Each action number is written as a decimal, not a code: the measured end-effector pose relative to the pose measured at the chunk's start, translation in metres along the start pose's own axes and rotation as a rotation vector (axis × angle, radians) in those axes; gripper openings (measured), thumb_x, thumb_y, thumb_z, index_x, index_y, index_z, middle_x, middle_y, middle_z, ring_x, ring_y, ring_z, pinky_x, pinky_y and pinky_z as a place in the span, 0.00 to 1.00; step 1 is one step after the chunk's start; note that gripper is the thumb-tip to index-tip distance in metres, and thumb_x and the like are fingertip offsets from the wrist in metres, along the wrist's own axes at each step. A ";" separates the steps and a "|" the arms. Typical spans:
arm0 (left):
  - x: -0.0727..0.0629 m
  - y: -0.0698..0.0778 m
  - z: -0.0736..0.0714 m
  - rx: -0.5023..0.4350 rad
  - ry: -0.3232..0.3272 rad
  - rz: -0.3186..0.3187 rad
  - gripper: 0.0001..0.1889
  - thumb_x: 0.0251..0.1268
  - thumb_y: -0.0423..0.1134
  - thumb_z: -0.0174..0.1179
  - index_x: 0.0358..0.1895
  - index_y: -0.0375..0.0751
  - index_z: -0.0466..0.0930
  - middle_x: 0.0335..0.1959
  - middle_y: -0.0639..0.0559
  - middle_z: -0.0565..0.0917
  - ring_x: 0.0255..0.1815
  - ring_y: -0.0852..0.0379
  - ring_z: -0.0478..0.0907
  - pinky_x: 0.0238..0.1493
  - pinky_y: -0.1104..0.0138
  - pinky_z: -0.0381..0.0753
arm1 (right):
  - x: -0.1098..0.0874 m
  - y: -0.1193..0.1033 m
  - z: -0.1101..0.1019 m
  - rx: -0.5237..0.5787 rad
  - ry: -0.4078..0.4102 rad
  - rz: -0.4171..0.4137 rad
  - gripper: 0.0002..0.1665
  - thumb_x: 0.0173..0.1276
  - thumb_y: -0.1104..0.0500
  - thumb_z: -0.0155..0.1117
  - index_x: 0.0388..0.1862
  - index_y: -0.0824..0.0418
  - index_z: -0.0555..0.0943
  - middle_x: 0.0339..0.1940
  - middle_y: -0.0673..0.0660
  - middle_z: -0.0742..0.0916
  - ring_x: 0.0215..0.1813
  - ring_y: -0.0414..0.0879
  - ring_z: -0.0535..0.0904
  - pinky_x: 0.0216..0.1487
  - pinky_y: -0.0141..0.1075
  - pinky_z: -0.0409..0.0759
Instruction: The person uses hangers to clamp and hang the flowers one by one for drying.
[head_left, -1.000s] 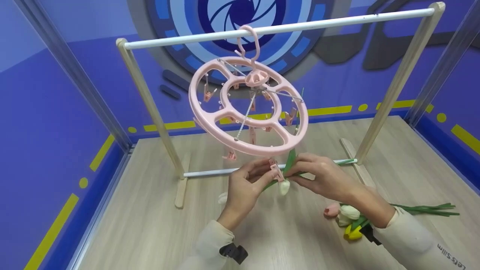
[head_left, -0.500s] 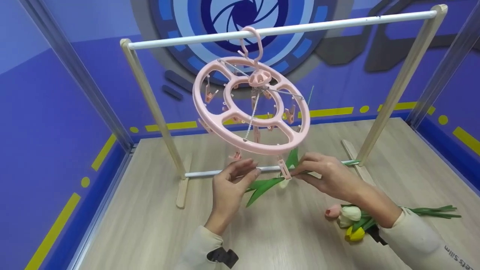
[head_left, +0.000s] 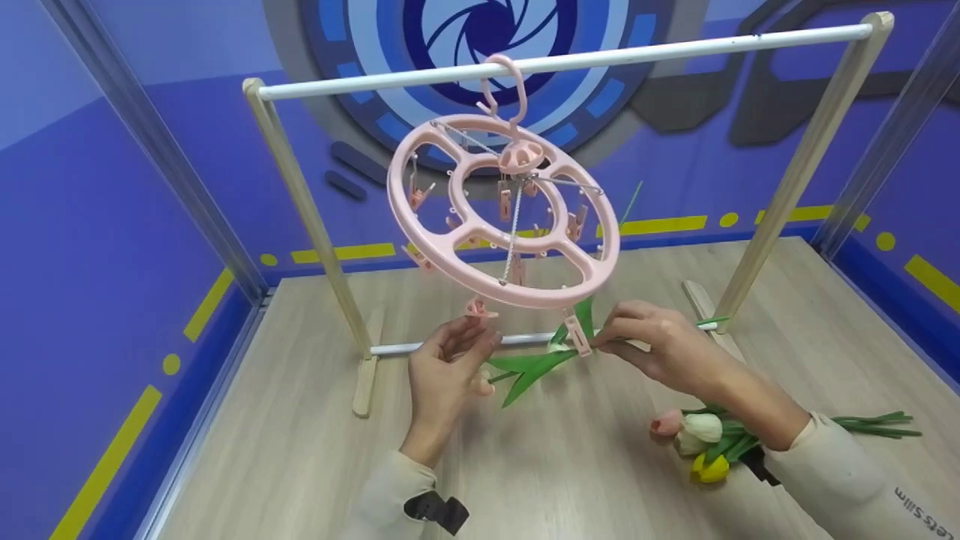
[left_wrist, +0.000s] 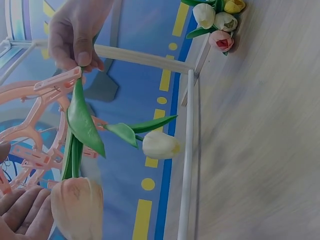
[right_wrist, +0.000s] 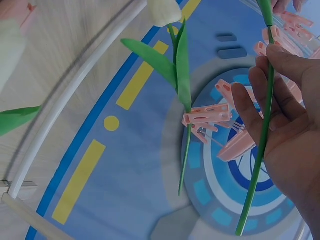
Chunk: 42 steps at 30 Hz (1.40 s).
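Note:
My right hand (head_left: 671, 341) pinches the green stem (right_wrist: 269, 100) of a pale pink tulip (left_wrist: 77, 210) between thumb and fingers. Close by, a pink clothespin (head_left: 577, 335) hanging from the round pink hanger (head_left: 450, 244) is clamped at the tulip's stem and leaf base. The bloom points left, partly hidden behind my left hand (head_left: 439, 367) in the head view. That hand holds nothing; its fingers lie beside another hanging clothespin (head_left: 478, 308), and whether they touch it I cannot tell. Farther back, a white tulip (left_wrist: 160, 145) hangs in another clothespin (right_wrist: 207, 115).
The hanger hooks over the white top bar (head_left: 637, 56) of a wooden-legged rack (head_left: 806, 165). More tulips (head_left: 701, 433), white, pink and yellow, lie on the tabletop (head_left: 570, 465) under my right forearm. Blue patterned walls stand behind and at the sides.
My left hand has let go of the clothespin by the tulip and moved left. The tulip's green leaves have come into sight. The hanger has turned slightly, and my right hand keeps pinching the stem.

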<state>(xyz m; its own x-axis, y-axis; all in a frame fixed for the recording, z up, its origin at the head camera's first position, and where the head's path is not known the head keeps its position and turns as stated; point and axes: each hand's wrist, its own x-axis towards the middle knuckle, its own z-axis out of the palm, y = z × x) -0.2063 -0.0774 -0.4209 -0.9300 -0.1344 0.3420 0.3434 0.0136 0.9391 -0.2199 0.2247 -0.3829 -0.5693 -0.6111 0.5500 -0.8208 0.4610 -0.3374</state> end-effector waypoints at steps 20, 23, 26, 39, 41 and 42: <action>0.010 0.015 -0.001 -0.036 -0.048 0.173 0.17 0.65 0.31 0.76 0.56 0.36 0.87 0.48 0.47 0.89 0.50 0.49 0.88 0.55 0.59 0.88 | -0.001 0.004 -0.001 -0.001 -0.010 -0.006 0.18 0.63 0.73 0.78 0.47 0.56 0.91 0.42 0.48 0.88 0.42 0.43 0.84 0.44 0.34 0.89; 0.009 0.016 -0.002 -0.028 -0.019 0.183 0.14 0.64 0.32 0.76 0.51 0.36 0.88 0.45 0.48 0.90 0.47 0.49 0.88 0.51 0.62 0.89 | 0.000 0.004 -0.001 0.011 0.003 -0.030 0.18 0.62 0.74 0.78 0.47 0.56 0.91 0.41 0.49 0.88 0.42 0.44 0.84 0.44 0.33 0.89; 0.008 0.016 -0.003 -0.051 -0.003 0.192 0.13 0.62 0.30 0.77 0.48 0.34 0.87 0.45 0.47 0.90 0.46 0.48 0.88 0.49 0.62 0.89 | 0.000 0.005 -0.001 0.022 0.008 -0.045 0.18 0.62 0.74 0.78 0.46 0.56 0.91 0.41 0.49 0.88 0.42 0.44 0.84 0.45 0.32 0.88; 0.006 0.021 -0.004 -0.121 -0.032 0.246 0.24 0.56 0.27 0.79 0.54 0.29 0.79 0.46 0.41 0.88 0.45 0.48 0.88 0.50 0.60 0.90 | -0.002 0.006 -0.001 0.018 -0.018 0.006 0.19 0.63 0.74 0.77 0.48 0.57 0.90 0.43 0.49 0.88 0.44 0.44 0.86 0.47 0.33 0.89; 0.006 0.021 -0.003 -0.097 -0.017 0.249 0.27 0.56 0.31 0.81 0.58 0.29 0.79 0.46 0.43 0.88 0.45 0.48 0.87 0.50 0.61 0.89 | -0.002 0.005 -0.001 0.010 -0.015 0.015 0.19 0.63 0.75 0.77 0.49 0.57 0.90 0.43 0.49 0.88 0.44 0.44 0.86 0.47 0.35 0.89; 0.005 0.020 -0.003 -0.084 -0.005 0.251 0.28 0.56 0.33 0.81 0.59 0.30 0.80 0.46 0.44 0.88 0.45 0.48 0.87 0.50 0.62 0.89 | -0.002 0.005 -0.001 0.006 -0.015 0.018 0.19 0.63 0.75 0.77 0.49 0.57 0.90 0.43 0.49 0.88 0.44 0.44 0.86 0.47 0.36 0.90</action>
<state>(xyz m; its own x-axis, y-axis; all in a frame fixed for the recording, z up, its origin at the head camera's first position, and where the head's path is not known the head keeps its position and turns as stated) -0.2036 -0.0812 -0.4002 -0.8148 -0.1326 0.5644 0.5730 -0.0366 0.8187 -0.2225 0.2288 -0.3849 -0.5849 -0.6122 0.5321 -0.8104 0.4683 -0.3520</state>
